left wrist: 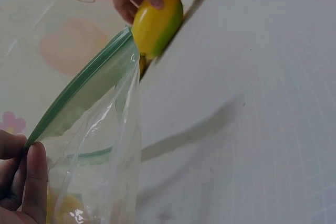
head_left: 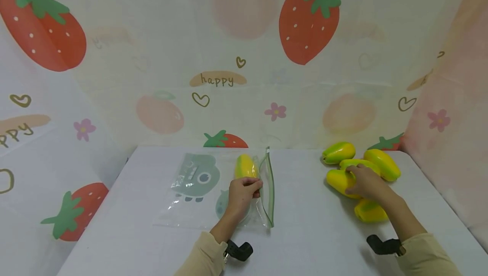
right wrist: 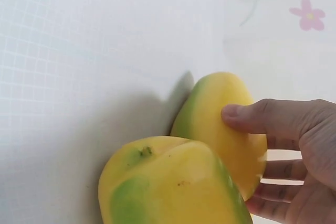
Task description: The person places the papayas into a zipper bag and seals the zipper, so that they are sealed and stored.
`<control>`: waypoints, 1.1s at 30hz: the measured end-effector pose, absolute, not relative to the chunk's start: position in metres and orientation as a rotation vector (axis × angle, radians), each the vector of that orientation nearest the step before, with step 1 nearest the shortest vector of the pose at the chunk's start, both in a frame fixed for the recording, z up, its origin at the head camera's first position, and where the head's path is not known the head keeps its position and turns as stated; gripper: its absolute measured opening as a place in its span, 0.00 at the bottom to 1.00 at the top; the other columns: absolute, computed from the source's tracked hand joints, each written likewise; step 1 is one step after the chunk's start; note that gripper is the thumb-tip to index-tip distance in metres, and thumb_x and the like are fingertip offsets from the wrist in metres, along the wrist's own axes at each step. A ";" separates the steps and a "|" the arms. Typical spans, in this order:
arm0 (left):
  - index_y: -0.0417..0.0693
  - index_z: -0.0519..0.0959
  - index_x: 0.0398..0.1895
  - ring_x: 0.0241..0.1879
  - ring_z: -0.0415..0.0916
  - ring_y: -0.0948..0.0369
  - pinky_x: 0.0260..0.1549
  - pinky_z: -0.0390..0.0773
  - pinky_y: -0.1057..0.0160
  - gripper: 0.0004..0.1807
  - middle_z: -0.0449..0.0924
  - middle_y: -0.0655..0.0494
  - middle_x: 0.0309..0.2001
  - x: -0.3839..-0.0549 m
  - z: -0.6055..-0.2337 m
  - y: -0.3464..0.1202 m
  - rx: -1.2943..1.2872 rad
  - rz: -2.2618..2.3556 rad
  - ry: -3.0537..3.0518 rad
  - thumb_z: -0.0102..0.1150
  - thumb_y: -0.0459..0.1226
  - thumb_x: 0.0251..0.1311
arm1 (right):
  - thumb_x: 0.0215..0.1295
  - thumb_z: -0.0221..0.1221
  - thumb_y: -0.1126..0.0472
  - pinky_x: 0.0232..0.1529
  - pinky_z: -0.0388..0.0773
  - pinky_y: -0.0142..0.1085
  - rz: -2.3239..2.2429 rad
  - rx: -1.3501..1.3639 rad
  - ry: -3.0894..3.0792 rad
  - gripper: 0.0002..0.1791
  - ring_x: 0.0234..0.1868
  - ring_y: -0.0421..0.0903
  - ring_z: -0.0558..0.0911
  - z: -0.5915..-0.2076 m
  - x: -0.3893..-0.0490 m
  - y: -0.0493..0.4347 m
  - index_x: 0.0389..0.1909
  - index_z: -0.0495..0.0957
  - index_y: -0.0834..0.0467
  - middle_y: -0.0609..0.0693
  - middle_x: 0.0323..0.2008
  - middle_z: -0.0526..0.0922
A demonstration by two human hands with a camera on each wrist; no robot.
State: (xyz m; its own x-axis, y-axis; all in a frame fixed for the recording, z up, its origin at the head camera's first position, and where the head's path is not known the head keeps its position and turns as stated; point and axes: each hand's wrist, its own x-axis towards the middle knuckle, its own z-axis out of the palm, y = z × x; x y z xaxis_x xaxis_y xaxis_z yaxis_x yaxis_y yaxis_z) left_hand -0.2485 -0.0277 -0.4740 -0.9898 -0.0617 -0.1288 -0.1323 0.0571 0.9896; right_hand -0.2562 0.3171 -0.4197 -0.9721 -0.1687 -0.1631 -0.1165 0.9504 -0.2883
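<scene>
**One hand at the bag mouth, the other on a fruit**

Nearest in my head view, beige sleeves (head_left: 203, 255) cross the bottom edge, a black wrist mount (head_left: 240, 251) beside each. Just above, at lower centre, the left hand (head_left: 241, 195) pinches the green seal strip (head_left: 271, 195) of a clear bag (head_left: 202, 178) between thumb and finger. I expect the film to be limp and slippery, so the stiffer strip looks the best place to hold.

At right, the right hand (head_left: 367, 183) curls over the left-hand yellow-green fruit (head_left: 337, 181) of five on the white table (head_left: 297, 208), thumb on one flank, fingers round the other. It looks smooth and firm, perhaps light; I'd grip it across its widest part, since the glossy skin may slide or roll. A lower fruit (head_left: 370, 211) sits nearer, three others behind.

Farther up, a bagged fruit (head_left: 245, 166) shows through the film; beyond stands the strawberry-printed backdrop (head_left: 305, 115).
</scene>
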 end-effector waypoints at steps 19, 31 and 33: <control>0.32 0.84 0.38 0.19 0.75 0.67 0.26 0.83 0.70 0.10 0.85 0.49 0.31 -0.248 -0.471 -0.027 -0.208 2.153 2.222 0.65 0.33 0.58 | 0.52 0.70 0.54 0.57 0.70 0.64 -0.515 -0.253 2.980 0.37 0.51 0.66 0.74 -0.422 -0.253 0.309 0.58 0.71 0.71 0.74 0.56 0.72; 0.35 0.84 0.39 0.20 0.76 0.67 0.27 0.83 0.69 0.09 0.85 0.49 0.33 -0.248 -0.473 -0.027 -0.179 2.123 2.277 0.65 0.34 0.59 | 0.53 0.70 0.54 0.53 0.74 0.60 -0.658 -0.292 2.988 0.36 0.50 0.63 0.76 -0.417 -0.251 0.298 0.58 0.71 0.71 0.71 0.53 0.76; 0.35 0.84 0.39 0.20 0.75 0.67 0.27 0.83 0.69 0.09 0.85 0.49 0.32 -0.249 -0.472 -0.027 -0.182 2.128 2.274 0.65 0.34 0.59 | 0.53 0.70 0.54 0.53 0.74 0.60 -0.672 -0.302 2.990 0.36 0.50 0.62 0.76 -0.417 -0.253 0.295 0.58 0.71 0.71 0.70 0.53 0.76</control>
